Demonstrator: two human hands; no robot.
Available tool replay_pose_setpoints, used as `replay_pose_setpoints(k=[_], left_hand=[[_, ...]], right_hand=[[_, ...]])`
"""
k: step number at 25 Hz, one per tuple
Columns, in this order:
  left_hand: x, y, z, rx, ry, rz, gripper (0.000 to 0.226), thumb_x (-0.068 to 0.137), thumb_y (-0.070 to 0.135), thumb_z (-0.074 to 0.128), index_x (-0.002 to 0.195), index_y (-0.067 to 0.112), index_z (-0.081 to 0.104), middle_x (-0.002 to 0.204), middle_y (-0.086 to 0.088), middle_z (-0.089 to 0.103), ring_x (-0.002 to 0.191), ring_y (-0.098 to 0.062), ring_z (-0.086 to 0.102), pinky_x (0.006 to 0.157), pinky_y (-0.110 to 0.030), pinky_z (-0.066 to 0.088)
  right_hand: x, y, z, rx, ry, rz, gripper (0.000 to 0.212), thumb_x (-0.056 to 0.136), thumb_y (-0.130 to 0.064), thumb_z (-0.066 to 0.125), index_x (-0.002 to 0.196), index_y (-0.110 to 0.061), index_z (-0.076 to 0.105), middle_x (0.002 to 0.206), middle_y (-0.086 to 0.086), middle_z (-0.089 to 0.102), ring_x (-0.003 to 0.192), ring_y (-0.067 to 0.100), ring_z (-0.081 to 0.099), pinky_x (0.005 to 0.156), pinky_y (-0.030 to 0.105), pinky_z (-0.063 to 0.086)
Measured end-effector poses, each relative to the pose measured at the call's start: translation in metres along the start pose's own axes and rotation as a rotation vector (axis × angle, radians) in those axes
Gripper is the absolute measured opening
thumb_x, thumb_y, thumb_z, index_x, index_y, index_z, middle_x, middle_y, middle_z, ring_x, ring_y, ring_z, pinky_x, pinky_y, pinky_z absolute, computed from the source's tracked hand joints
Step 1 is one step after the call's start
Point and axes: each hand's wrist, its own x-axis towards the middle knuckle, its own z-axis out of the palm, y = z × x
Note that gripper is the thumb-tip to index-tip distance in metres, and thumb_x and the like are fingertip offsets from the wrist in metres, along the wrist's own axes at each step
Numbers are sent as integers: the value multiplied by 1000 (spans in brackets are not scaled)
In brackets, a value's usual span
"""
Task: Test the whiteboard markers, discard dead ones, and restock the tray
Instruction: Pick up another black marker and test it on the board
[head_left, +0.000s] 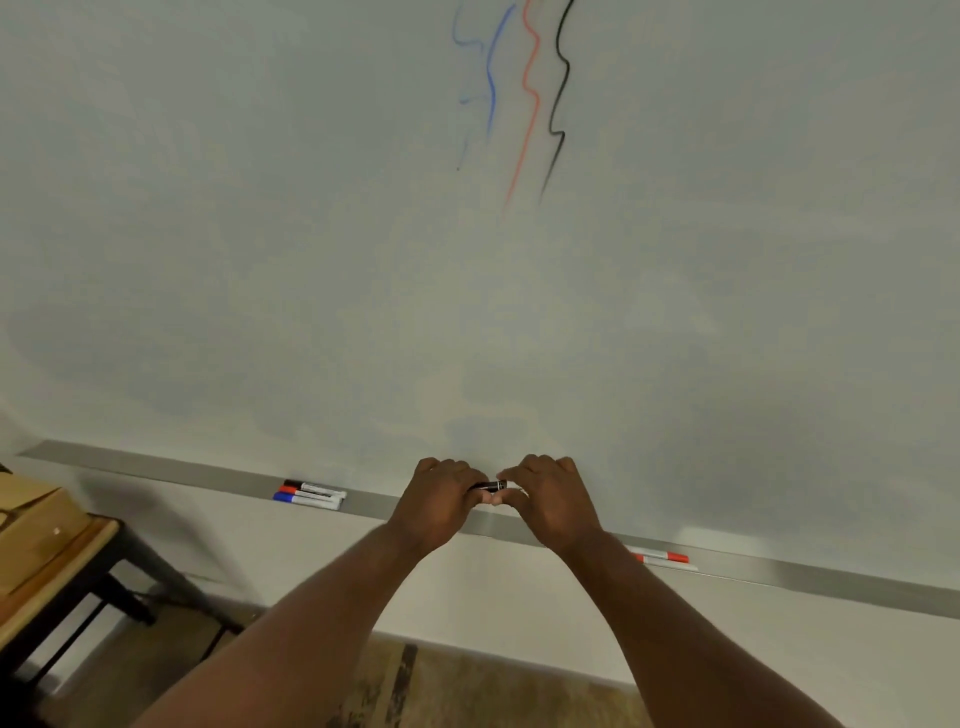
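Black marker (491, 486) (one) held, three markers (310, 494) grouped

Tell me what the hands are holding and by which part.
A black marker, above the tray. The left hand grips its left end, the right hand its right end; only the middle shows.

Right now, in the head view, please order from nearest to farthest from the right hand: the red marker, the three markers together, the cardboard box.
1. Red marker, on the tray, just right of the right hand.
2. Three markers, on the tray, to the left.
3. Cardboard box, far left.
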Motion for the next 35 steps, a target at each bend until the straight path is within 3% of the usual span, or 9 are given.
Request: replay_pose_setpoints(k=[5,11,14,17,20,24,27,31,35], left_hand=[[-3,-20,-14,96,72,68,34,97,35,38,85,31,69,71,10,61,70,-13,56,85,-30,33],[12,-32,-33,123,87,167,16,84,14,66,80,29,66,68,11,60,67,-13,54,88,-26,30],[24,-35,-41,131,130,210,12,87,18,65,85,29,68,74,11,62,72,-12,55,98,-29,29],[29,-46,-56,68,218,189,8,87,22,68,82,29,70,72,12,64,66,-11,56,90,-25,30],[31,-62,-76,69,288,166,16,94,33,55,86,32,67,75,14,63,70,-11,58,87,-29,34],[68,-53,-116,53,443,222,17,93,42,55,93,29,67,117,11,65,114,-13,59,101,-38,32],[113,-43,-165,123,568,301,13,91,35,66,96,24,68,154,-5,39,146,-25,29,114,-53,24],[169,-39,-232,207,687,289,19,94,39,62,99,22,70,161,-9,25,151,-26,16,116,-61,15],[208,-49,-280,247,794,288,16,94,36,64,99,23,69,161,-6,25,151,-25,15,116,-63,12]], right_hand=[[9,-25,0,-34,44,51,45,98,-63,40,89,-31,71,71,-8,61,68,14,54,68,32,32],[26,-36,-16,-65,18,72,44,99,-64,43,84,-30,66,66,-7,59,62,14,53,64,32,31],[35,-44,-28,-84,-6,115,56,95,-73,37,78,-27,62,65,-6,60,61,16,55,64,33,30],[36,-30,-53,-96,58,386,67,81,-83,46,68,-18,57,58,-5,58,57,21,53,61,33,33],[37,-8,-75,-100,109,421,67,81,-87,38,71,-23,54,60,-10,55,56,15,50,68,33,34],[56,-11,-96,-1,304,362,40,101,-53,31,93,-24,57,68,-13,53,56,16,48,72,39,47],[77,-24,-112,123,418,403,33,100,-38,36,125,-27,53,78,-12,60,67,24,55,66,36,46],[104,-33,-136,315,499,319,32,104,-24,48,131,-39,54,114,-22,67,81,3,67,74,27,51],[128,-38,-163,531,621,263,28,100,-17,56,117,-35,70,113,-21,68,87,12,72,74,27,56]])
